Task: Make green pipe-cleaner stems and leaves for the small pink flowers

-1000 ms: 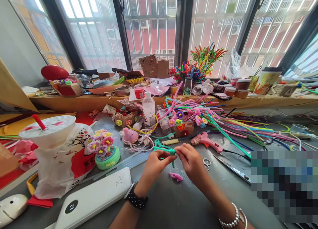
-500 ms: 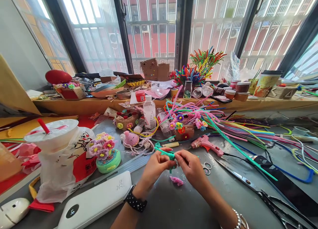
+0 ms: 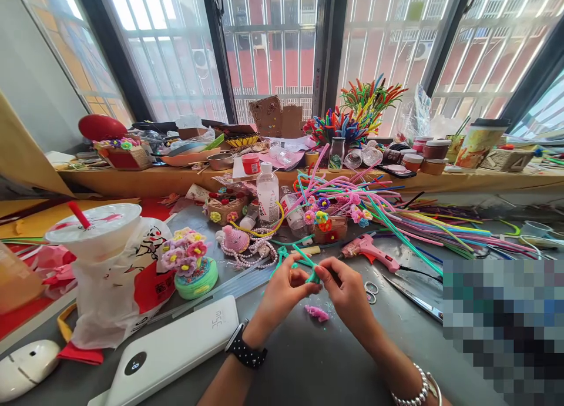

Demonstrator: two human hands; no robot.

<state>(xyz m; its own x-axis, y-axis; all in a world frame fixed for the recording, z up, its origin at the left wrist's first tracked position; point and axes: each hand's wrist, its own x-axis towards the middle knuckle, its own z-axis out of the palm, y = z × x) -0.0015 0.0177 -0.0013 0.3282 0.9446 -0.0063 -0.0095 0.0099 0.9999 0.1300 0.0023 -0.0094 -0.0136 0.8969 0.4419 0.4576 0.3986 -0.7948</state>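
Note:
A teal-green pipe cleaner (image 3: 303,254) is pinched between both of my hands, bent, with one end sticking up to the left. My left hand (image 3: 284,291) grips it between thumb and fingers, and more teal pipe cleaner shows behind those fingers. Close against it, my right hand (image 3: 342,289) is closed on the same piece with thumb and forefinger. Just below the hands a small pink fuzzy piece (image 3: 317,313) lies on the grey table (image 3: 308,371). Small scissors (image 3: 371,292) lie beside my right hand, partly covered by it.
A pink glue gun (image 3: 372,253) rests behind my right hand. Left of me are a white power bank (image 3: 176,353), a bagged drink cup (image 3: 106,277) and a green-based flower ornament (image 3: 196,279). Loose pipe cleaners (image 3: 423,224) spread at the right. The lower right is pixelated.
The teal pipe cleaner has turned in my fingers; its free end now stands up more steeply. The view has shifted slightly, and a pixelated patch now covers the lower right.

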